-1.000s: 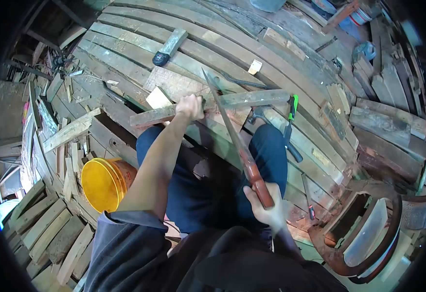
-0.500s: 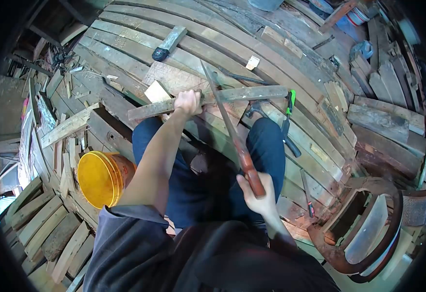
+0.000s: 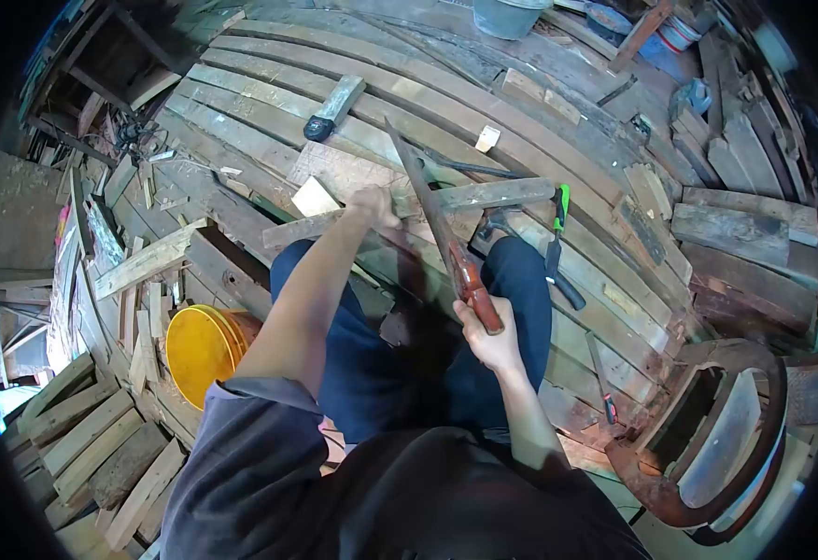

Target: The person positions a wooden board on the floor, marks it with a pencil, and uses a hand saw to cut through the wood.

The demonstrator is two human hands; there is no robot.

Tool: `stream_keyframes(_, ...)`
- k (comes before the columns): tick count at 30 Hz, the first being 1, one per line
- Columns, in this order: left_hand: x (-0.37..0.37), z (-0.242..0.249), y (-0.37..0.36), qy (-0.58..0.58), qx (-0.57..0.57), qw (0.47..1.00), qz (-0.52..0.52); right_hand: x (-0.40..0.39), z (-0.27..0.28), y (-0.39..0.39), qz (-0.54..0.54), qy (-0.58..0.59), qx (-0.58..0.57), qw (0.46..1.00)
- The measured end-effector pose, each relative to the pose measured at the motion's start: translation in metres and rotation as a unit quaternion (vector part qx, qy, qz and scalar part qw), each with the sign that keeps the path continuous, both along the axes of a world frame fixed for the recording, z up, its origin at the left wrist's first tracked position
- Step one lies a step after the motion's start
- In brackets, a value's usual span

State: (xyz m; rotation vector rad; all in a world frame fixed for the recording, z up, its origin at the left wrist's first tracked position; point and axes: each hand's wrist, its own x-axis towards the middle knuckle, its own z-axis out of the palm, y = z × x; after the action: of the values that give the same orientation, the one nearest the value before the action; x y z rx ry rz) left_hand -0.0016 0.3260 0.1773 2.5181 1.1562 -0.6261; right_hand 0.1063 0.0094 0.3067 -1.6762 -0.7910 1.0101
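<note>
My left hand is closed round a long, weathered wooden batten and presses it down in front of my knees. A handsaw with a red-brown handle is gripped in my right hand. Its blade lies across the batten, just right of my left hand, with the tip pointing away from me. Under the batten is a board, with a pale wood block beside my left hand. A hammer, partly hidden by my knee, and a green-and-black-handled tool lie near the batten's right end.
A yellow bucket stands left of my leg, near stacked wood offcuts. On the plank floor lie a dark bar, a black-ended block and a red-handled tool. A curved wooden frame stands at the right.
My right hand has pushed the saw forward, away from my body, so the handle is closer to the batten. My left hand keeps its hold. The whole view has shifted slightly.
</note>
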Motion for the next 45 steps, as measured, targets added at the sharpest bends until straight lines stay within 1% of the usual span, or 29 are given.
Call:
stream_keyframes(3, -0.004, 0.020, -0.007, -0.022, 0.005, 1.000, -0.015, -0.005, 0.009, -0.009, 0.010, -0.029, -0.006, 1.000)
stream_keyframes(4, -0.002, 0.024, -0.007, -0.003, -0.007, 1.000, -0.007, -0.006, 0.021, -0.015, 0.030, -0.076, 0.020, 0.996)
stream_keyframes(7, 0.000, 0.021, -0.014, 0.000, 0.024, 1.000, 0.016, -0.011, 0.037, -0.037, 0.021, -0.052, -0.002, 0.998)
stream_keyframes(10, -0.006, 0.014, -0.020, -0.034, 0.036, 0.999, 0.021, -0.005, 0.016, -0.015, 0.034, -0.082, 0.020, 0.996)
stream_keyframes(11, -0.007, 0.014, -0.018, -0.020, 0.028, 0.999, 0.018, -0.003, 0.006, 0.000, 0.040, -0.095, 0.030, 0.994)
stream_keyframes(13, -0.004, 0.019, -0.018, 0.004, 0.007, 1.000, 0.018, -0.001, -0.007, 0.037, 0.013, -0.036, 0.024, 0.999)
stream_keyframes(14, -0.004, 0.030, -0.018, -0.008, -0.017, 1.000, 0.025, -0.002, -0.002, 0.045, -0.010, 0.016, -0.014, 1.000)
stream_keyframes(17, -0.014, 0.006, -0.029, -0.092, 0.061, 0.994, 0.012, -0.006, 0.031, 0.001, 0.042, -0.123, 0.029, 0.991)
stream_keyframes(18, -0.007, 0.025, -0.029, -0.035, 0.049, 0.998, -0.014, -0.013, 0.049, -0.017, 0.037, -0.099, 0.024, 0.994)
stream_keyframes(19, -0.006, 0.018, -0.028, -0.010, 0.058, 0.997, -0.040, -0.016, 0.061, -0.032, 0.033, -0.076, 0.017, 0.996)
stream_keyframes(20, -0.009, 0.010, -0.028, -0.034, 0.063, 0.997, -0.038, -0.018, 0.063, -0.038, 0.031, -0.027, 0.006, 0.999)
stream_keyframes(23, -0.020, -0.008, -0.025, -0.065, 0.066, 0.995, -0.046, -0.006, 0.027, 0.003, 0.034, -0.085, 0.008, 0.996)
stream_keyframes(25, -0.018, -0.018, -0.023, -0.078, 0.081, 0.992, -0.050, 0.001, -0.002, 0.044, 0.038, -0.080, 0.021, 0.996)
stream_keyframes(26, -0.020, -0.023, -0.024, -0.079, 0.093, 0.991, -0.054, 0.001, -0.001, 0.048, 0.016, -0.034, -0.012, 0.999)
stream_keyframes(27, -0.020, -0.027, -0.019, -0.081, 0.109, 0.989, -0.062, 0.001, 0.008, 0.041, 0.014, -0.035, 0.002, 0.999)
stream_keyframes(28, -0.016, -0.013, -0.025, -0.034, 0.093, 0.994, -0.052, -0.001, 0.019, 0.019, 0.013, -0.035, 0.013, 0.999)
stream_keyframes(29, -0.017, -0.007, -0.030, -0.025, 0.084, 0.994, -0.057, -0.007, 0.031, -0.004, 0.012, -0.034, 0.024, 0.999)
stream_keyframes(31, -0.011, 0.005, -0.029, -0.019, 0.077, 0.995, -0.058, -0.015, 0.057, -0.042, 0.013, -0.081, 0.026, 0.996)
stream_keyframes(32, -0.005, 0.024, -0.032, -0.001, 0.050, 0.998, -0.039, -0.013, 0.056, -0.040, 0.028, -0.097, 0.027, 0.994)
stream_keyframes(34, -0.010, 0.009, -0.032, -0.031, 0.067, 0.997, -0.024, -0.013, 0.048, -0.029, 0.050, -0.125, 0.027, 0.991)
stream_keyframes(35, -0.010, 0.003, -0.030, -0.047, 0.077, 0.996, -0.017, -0.012, 0.033, -0.013, 0.041, -0.116, 0.004, 0.992)
stream_keyframes(36, -0.008, 0.013, -0.030, -0.034, 0.045, 0.998, -0.009, -0.008, 0.010, 0.006, 0.040, -0.109, 0.007, 0.993)
stream_keyframes(37, -0.006, 0.014, -0.031, -0.038, 0.053, 0.998, -0.011, -0.006, -0.006, 0.027, 0.030, -0.108, 0.042, 0.993)
stream_keyframes(39, -0.008, 0.017, -0.029, -0.041, 0.070, 0.997, -0.016, -0.006, 0.004, 0.033, 0.016, -0.055, 0.009, 0.998)
stream_keyframes(40, -0.004, 0.023, -0.028, 0.005, 0.036, 0.999, -0.015, -0.007, 0.016, 0.020, 0.025, -0.064, 0.013, 0.998)
stream_keyframes(42, -0.007, 0.022, -0.033, -0.008, 0.084, 0.996, -0.029, -0.011, 0.047, -0.028, 0.045, -0.092, 0.017, 0.995)
stream_keyframes(43, -0.006, 0.022, -0.034, -0.017, 0.108, 0.993, -0.031, -0.017, 0.064, -0.048, 0.022, -0.056, 0.016, 0.998)
stream_keyframes(44, 0.000, 0.034, -0.033, 0.030, 0.051, 0.998, -0.019, -0.015, 0.070, -0.049, 0.031, -0.058, 0.009, 0.998)
stream_keyframes(45, -0.003, 0.026, -0.033, 0.012, 0.046, 0.999, -0.019, -0.016, 0.072, -0.052, 0.036, -0.058, 0.001, 0.998)
